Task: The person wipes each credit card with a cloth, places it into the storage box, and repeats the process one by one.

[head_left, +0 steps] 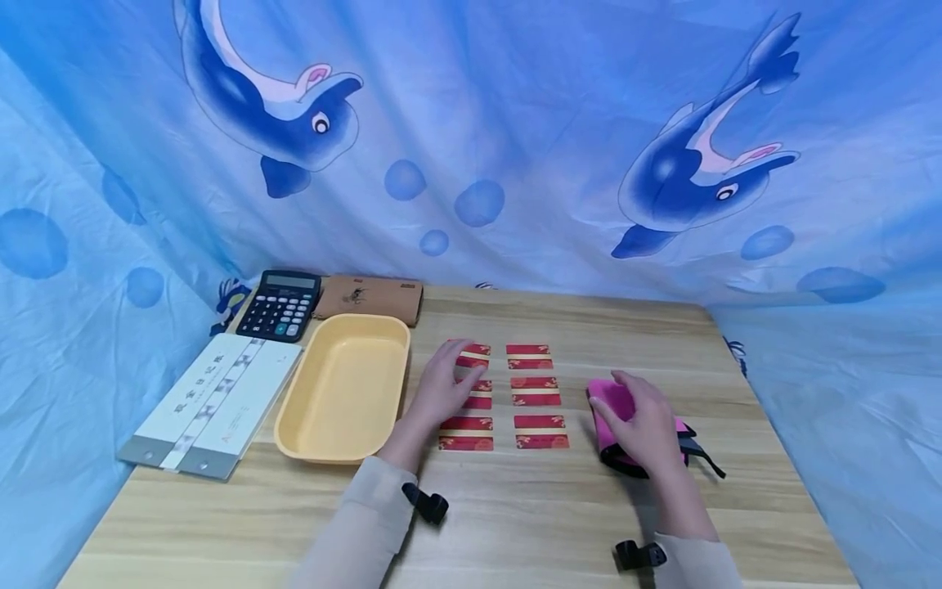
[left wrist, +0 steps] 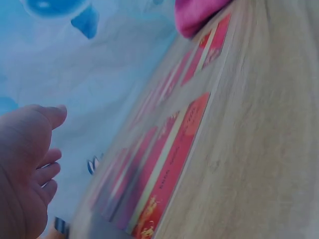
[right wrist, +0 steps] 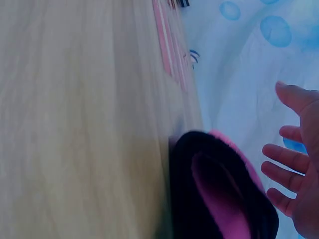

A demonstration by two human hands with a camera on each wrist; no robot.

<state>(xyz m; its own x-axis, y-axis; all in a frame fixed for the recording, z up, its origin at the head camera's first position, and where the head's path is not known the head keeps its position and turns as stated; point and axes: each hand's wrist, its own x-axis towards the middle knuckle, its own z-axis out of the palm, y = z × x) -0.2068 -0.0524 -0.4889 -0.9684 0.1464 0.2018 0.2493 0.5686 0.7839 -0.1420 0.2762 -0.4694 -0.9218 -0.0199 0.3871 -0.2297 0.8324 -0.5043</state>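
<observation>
Several red cards, each crossed by a pale gold band, lie flat in two columns on the wooden table; one is the front right card [head_left: 541, 432]. My left hand [head_left: 444, 383] hovers over the left column, partly hiding its back cards, fingers loosely bent and holding nothing. In the left wrist view that hand [left wrist: 27, 164] is apart from the red card [left wrist: 174, 159] beneath. My right hand [head_left: 646, 424] is above a pink pouch [head_left: 601, 401] with black edging and a dark strap. The right wrist view shows the right hand [right wrist: 299, 159] spread beside the pouch's dark opening [right wrist: 184, 199], with a gap between.
Left of the cards stands a yellow plastic tray [head_left: 403, 343]. Behind it are a black calculator [head_left: 275, 307] and a brown wallet-like case [head_left: 375, 298]. A white booklet [head_left: 213, 393] with a grey edge lies at the left. Blue dolphin-print curtain [head_left: 515, 147] hangs behind the table.
</observation>
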